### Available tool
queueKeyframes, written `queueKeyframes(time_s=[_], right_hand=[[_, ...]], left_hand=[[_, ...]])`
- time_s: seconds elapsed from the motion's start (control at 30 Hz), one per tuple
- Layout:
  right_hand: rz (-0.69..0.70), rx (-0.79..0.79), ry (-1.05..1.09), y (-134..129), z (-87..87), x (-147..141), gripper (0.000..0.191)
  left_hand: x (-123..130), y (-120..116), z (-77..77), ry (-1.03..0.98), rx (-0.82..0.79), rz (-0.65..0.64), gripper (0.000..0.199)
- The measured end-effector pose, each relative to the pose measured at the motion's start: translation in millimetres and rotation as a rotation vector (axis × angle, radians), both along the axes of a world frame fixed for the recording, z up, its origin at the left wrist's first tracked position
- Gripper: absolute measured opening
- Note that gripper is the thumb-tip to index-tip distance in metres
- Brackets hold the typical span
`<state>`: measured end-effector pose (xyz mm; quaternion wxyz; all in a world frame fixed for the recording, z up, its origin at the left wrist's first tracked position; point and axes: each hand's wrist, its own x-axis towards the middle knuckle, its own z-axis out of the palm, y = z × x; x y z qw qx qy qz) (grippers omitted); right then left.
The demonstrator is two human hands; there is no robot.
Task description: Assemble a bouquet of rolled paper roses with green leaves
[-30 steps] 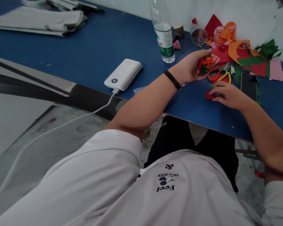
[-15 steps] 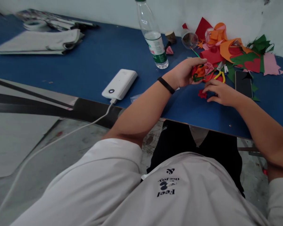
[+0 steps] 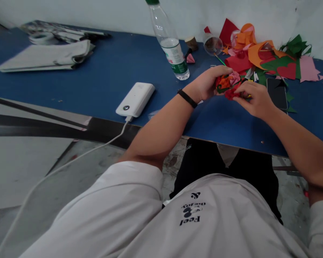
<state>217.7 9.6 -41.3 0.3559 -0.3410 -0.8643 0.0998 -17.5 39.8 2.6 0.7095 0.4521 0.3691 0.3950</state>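
Note:
My left hand (image 3: 208, 83) is wrapped round a small bunch of felt flowers (image 3: 225, 82), orange and pink with green curls. Between the fingertips of my right hand (image 3: 254, 97) is a red felt flower (image 3: 232, 93), pressed up against the lower right side of the bunch. Scissors (image 3: 249, 73) with yellow handles lie just behind my right hand, mostly covered by it. A clear cup (image 3: 213, 44) lies tipped over beyond my left hand, with a thin green stick (image 3: 220, 60) by its mouth.
Red, orange, green and pink felt scraps (image 3: 267, 59) are heaped at the back right. A phone (image 3: 277, 94) lies right of my hands. Left of them are a water bottle (image 3: 174, 57), a white power bank (image 3: 136, 99) with a cable, and folded cloth (image 3: 47, 55) on the blue table (image 3: 107, 71).
My right hand has closed on the red flower and lifted it from the table up to the bunch. My left hand still holds the bunch. The view has shifted slightly.

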Motion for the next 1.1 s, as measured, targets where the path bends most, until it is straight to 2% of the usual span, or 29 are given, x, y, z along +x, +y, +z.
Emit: queueKeyframes(time_s=[0.13, 0.33, 0.5, 0.57, 0.67, 0.8, 0.93, 1.03, 1.1], right_hand=[[-0.183, 0.009, 0.176, -9.9, 2.0, -6.1, 0.022], [-0.168, 0.016, 0.236, -15.1, 6.0, -10.1, 0.022], [-0.196, -0.055, 0.243, -24.2, 13.9, -13.7, 0.018], [-0.234, -0.068, 0.204, -27.8, 17.3, -13.4, 0.015], [-0.275, -0.024, 0.096, -29.8, 20.0, -10.1, 0.018], [-0.212, 0.09, 0.039, -27.8, 21.0, -5.4, 0.028], [-0.208, 0.085, 0.011, -28.8, 26.9, -4.6, 0.031], [-0.193, 0.085, 0.046, -32.0, 29.9, -6.4, 0.033], [-0.177, 0.12, 0.101, -33.6, 27.6, -8.5, 0.03]], left_hand=[[3.9, -0.3, -6.6, -0.01, 0.084, 0.009, 0.009], [6.0, -1.0, -11.4, -0.014, 0.108, -0.042, 0.006], [6.8, -5.3, -15.3, -0.165, 0.168, -0.106, 0.019], [7.4, -8.1, -16.7, -0.196, 0.19, -0.142, 0.018], [7.9, -12.8, -16.5, -0.167, 0.219, -0.128, 0.017], [7.8, -18.5, -12.6, -0.187, 0.238, -0.142, 0.015], [9.9, -19.9, -11.1, -0.232, 0.211, -0.128, 0.007], [11.0, -19.3, -12.2, -0.211, 0.194, -0.064, 0.011], [10.5, -19.6, -12.9, -0.224, 0.2, -0.066, 0.011]])
